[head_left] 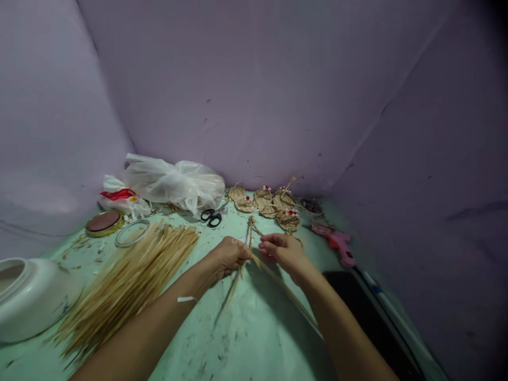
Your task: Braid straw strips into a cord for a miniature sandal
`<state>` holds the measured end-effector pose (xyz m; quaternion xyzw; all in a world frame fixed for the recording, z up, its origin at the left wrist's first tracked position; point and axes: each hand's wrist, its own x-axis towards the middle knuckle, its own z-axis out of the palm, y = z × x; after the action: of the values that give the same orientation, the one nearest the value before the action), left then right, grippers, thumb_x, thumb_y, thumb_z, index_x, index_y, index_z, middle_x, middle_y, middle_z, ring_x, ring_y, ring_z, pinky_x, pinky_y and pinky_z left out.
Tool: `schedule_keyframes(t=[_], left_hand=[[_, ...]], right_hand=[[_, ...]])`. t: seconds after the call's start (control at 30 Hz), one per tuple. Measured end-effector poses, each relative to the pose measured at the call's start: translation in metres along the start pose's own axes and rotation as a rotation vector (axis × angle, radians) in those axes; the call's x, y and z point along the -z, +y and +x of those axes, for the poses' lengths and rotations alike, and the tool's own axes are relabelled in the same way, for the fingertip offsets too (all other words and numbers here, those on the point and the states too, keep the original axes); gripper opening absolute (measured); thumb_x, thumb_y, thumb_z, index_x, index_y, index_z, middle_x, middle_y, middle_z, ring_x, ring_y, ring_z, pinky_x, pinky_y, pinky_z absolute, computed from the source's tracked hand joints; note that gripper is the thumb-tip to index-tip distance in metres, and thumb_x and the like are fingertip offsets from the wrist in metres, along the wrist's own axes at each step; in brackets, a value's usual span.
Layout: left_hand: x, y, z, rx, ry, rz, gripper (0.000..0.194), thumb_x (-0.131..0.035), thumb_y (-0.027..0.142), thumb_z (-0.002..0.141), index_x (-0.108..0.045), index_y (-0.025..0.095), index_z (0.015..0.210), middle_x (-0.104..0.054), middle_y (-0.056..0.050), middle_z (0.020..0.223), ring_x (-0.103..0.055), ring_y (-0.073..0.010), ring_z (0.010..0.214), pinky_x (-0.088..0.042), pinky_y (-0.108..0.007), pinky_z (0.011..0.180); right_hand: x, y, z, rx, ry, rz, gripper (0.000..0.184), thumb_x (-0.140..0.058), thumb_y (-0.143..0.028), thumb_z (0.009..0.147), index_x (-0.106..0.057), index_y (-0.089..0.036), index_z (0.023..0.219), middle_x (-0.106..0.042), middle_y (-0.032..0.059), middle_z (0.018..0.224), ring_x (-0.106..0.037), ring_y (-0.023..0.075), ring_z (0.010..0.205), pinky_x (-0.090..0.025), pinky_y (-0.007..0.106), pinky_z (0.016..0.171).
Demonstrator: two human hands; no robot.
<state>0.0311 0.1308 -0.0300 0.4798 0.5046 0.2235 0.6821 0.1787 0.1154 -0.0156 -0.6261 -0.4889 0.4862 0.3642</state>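
My left hand (pixel 229 256) and my right hand (pixel 282 251) meet at the middle of a pale green table (pixel 246 338). Both are closed in a pinch on thin straw strips (pixel 278 283) that trail toward me. A braided straw cord (pixel 251 228) runs away from my fingers toward the wall. The left fingers grip the braid's near end; the right fingers hold a strip beside it.
A bundle of loose straw (pixel 127 280) lies at left, next to a white pot (pixel 27 296), two round lids (pixel 103 222) and plastic bags (pixel 174 182). Black scissors (pixel 212 216), woven straw pieces (pixel 270 203) and a pink glue gun (pixel 337 243) sit near the wall.
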Motion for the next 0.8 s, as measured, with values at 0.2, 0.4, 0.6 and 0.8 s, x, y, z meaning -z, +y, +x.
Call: schedule_keyframes(t=[0.2,0.4,0.6,0.8], left_hand=[[0.000,0.000,0.002,-0.005,-0.021,0.070,0.004,-0.043,0.019,0.055,-0.040,0.017,0.053,-0.026,0.009,0.035,-0.016,-0.0030,0.027,-0.006,-0.019,0.032],[0.009,0.004,0.004,-0.170,0.038,0.505,0.008,-0.043,0.012,0.049,-0.051,0.011,0.048,-0.036,0.005,0.039,-0.028,-0.0039,0.038,-0.019,-0.018,0.039],[0.004,0.011,-0.009,-0.153,0.307,0.953,0.017,-0.049,0.024,0.057,-0.061,0.012,0.057,-0.051,-0.002,0.050,-0.045,-0.0110,0.049,-0.028,-0.021,0.046],[-0.036,0.012,-0.039,-0.175,0.473,1.225,0.025,-0.041,0.021,0.069,-0.063,0.015,0.081,-0.061,-0.012,0.077,-0.056,-0.0228,0.076,-0.037,-0.031,0.066]], right_hand=[[-0.028,0.005,0.002,-0.169,-0.193,0.166,0.007,-0.046,-0.012,0.057,-0.048,-0.014,0.050,-0.039,-0.0057,0.035,-0.032,0.0043,0.032,-0.020,0.018,0.035],[-0.026,0.017,0.010,-0.132,-0.174,0.203,0.013,-0.050,-0.014,0.053,-0.045,-0.014,0.040,-0.034,-0.0073,0.029,-0.021,0.0021,0.028,-0.008,0.021,0.033],[-0.024,0.017,0.008,-0.182,-0.247,0.254,0.006,-0.049,-0.015,0.052,-0.052,-0.013,0.047,-0.032,-0.0082,0.027,-0.018,0.0023,0.026,-0.006,0.021,0.032],[-0.025,0.015,0.006,-0.205,-0.191,0.337,0.004,-0.047,-0.011,0.049,-0.050,-0.014,0.050,-0.038,-0.0072,0.030,-0.019,0.0019,0.027,-0.006,0.020,0.033]])
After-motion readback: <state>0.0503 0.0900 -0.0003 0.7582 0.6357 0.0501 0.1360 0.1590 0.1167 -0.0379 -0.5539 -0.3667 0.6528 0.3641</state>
